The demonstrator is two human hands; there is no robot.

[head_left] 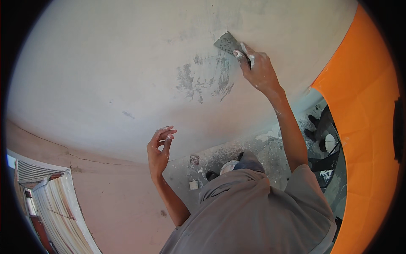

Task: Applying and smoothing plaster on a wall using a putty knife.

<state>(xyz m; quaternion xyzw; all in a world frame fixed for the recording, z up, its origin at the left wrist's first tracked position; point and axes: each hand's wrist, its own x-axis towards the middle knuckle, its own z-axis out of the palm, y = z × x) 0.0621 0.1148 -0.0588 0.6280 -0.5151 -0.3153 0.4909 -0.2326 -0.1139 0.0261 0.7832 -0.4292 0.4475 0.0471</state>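
My right hand [260,72] is raised against the pale wall [105,63], wrapped round the handle of a putty knife [228,43]. Its wide grey blade, speckled with darker spots, lies against the wall. White paste coats the thumb and fingers of this hand. Below and left of the blade are rough grey patches [186,79] where the pale coat looks thin or scraped. Lower and to the left, my left hand [159,148] hovers near the wall's lower part, apart from the knife. Its fingers are loosely bent with whitish smears on the tips, and it holds nothing.
An orange sheet [368,131] hangs along the right. Beside it are dark shoes [311,128], apparently another person's, and a white-topped bucket [329,143]. On the white-splattered floor [270,148] stands a small whitish block-like object [193,185]. A cracked pinkish wall [122,199] and curtain [59,207] lie left.
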